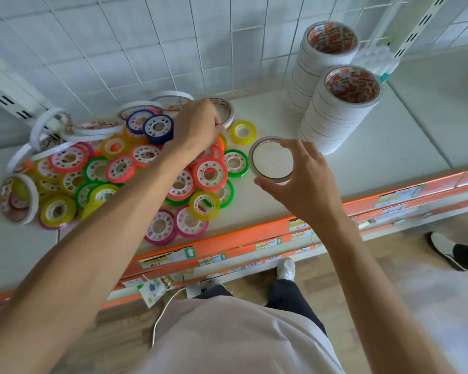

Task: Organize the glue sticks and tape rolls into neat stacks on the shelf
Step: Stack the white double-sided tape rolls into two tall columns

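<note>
A heap of small coloured tape rolls (119, 168) lies on the white shelf (389, 147), with thin white tape rolls (100, 128) scattered along its back and left. My left hand (197, 125) reaches over the heap and pinches a thin white tape roll (227, 112) near the back. My right hand (305, 179) holds another thin white roll (271, 159) by its rim, just above the shelf to the right of the heap. Two tall stacks of white tape rolls (338, 109) stand at the right. No glue sticks are recognisable.
A white wire grid (146, 44) backs the shelf. The shelf's front edge is an orange rail with price labels (227, 247); lower shelves sit below it. A packet of white items (376, 60) lies behind the stacks. Another person's shoe (449, 249) is on the floor at right.
</note>
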### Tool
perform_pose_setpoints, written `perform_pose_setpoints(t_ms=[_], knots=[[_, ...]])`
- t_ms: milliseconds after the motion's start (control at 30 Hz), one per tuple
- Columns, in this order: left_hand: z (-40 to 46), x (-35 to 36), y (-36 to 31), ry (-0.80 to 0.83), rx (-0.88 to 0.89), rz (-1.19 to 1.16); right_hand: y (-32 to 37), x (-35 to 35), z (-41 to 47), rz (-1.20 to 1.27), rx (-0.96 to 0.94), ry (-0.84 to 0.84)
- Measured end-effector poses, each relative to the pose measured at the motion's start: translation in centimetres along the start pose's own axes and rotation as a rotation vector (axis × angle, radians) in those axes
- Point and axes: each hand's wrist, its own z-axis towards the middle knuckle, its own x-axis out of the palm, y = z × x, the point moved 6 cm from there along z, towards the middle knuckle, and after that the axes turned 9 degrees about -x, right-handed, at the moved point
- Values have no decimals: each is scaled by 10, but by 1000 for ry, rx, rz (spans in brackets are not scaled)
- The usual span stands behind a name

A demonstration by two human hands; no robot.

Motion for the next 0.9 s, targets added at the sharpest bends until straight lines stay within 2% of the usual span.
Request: perform_pose_setpoints(t_ms=[133, 367, 600, 800, 900], knots=[[-9, -8, -4, -41, 13, -46, -1, -10, -1, 13, -45, 28], [-59, -38, -16, -75, 152, -189, 14, -64, -7, 67, -226, -26], [-87, -50, -53, -90, 54, -270, -20, -119, 21, 47, -271, -153], [-85, -46, -93, -132, 27, -269, -47, -131, 43, 26, -301, -136], [-84, -46, -101, -175, 26, -348, -60, -138, 54, 31, -272, -115]])
